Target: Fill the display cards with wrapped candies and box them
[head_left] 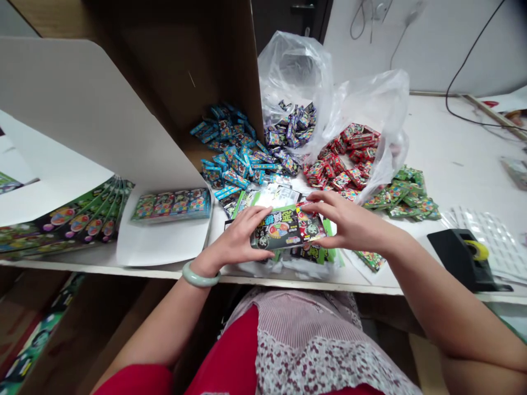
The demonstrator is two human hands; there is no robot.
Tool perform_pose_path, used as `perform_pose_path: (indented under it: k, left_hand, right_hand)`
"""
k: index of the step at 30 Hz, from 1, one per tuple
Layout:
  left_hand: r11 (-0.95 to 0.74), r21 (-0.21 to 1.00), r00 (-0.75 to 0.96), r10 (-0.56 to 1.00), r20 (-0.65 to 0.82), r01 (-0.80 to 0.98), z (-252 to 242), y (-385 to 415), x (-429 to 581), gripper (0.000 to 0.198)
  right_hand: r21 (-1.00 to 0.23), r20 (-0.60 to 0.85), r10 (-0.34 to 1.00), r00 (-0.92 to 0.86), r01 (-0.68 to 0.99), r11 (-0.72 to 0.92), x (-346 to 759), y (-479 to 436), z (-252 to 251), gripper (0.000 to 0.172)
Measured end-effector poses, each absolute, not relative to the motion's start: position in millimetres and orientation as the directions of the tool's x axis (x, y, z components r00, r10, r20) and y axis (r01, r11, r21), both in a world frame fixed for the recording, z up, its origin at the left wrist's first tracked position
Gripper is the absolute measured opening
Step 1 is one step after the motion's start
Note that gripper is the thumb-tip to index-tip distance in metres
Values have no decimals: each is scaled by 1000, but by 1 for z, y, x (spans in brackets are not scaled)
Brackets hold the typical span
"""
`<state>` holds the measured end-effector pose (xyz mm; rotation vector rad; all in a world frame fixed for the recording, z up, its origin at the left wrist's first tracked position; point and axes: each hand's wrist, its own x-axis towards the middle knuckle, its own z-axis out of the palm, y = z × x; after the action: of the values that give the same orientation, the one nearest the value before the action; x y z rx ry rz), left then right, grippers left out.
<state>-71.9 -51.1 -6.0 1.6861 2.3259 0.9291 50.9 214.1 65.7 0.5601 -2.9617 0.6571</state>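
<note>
- Well, both my hands are closed on one black-and-green packet (288, 227), just in front of my chest at the table's near edge.
- My left hand (234, 238) grips its lower left end, with the fingers curled over the face.
- My right hand (349, 219) comes over its upper right corner, fingers bent down onto it.
- Its long side runs across me between my hands, rising slightly toward my right; my left hand sits nearer my body.
- Right under the packet lie more green-and-black packets (308, 253).
- Past my left hand is a heap of blue packets (230, 148); past my right are red packets (341, 156) and green packets (401, 195).
- Farther right of my right hand sits a black tape dispenser (461, 258).
</note>
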Motion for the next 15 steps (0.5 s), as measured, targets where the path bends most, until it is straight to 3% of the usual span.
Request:
perform_pose_path:
  k: [7, 11, 12, 15]
  left_hand:
    - [191, 533, -381, 884, 271, 824, -5, -44, -70, 95]
    - [215, 543, -423, 857, 293, 812, -11, -42, -69, 96]
    - [229, 541, -442, 844, 303, 809, -13, -42, -68, 96]
    - [247, 533, -462, 828, 317, 809, -15, -44, -65, 99]
  right_hand:
    - [-390, 134, -307, -942, -335, 858, 48, 211, 57, 61]
    - [-510, 193, -279, -941, -339, 790, 47, 210, 45, 85]
    - [-535, 225, -243, -944, -328, 779, 50, 207, 42, 83]
    - [-573, 284, -157, -946, -299, 763, 57, 192, 33, 54]
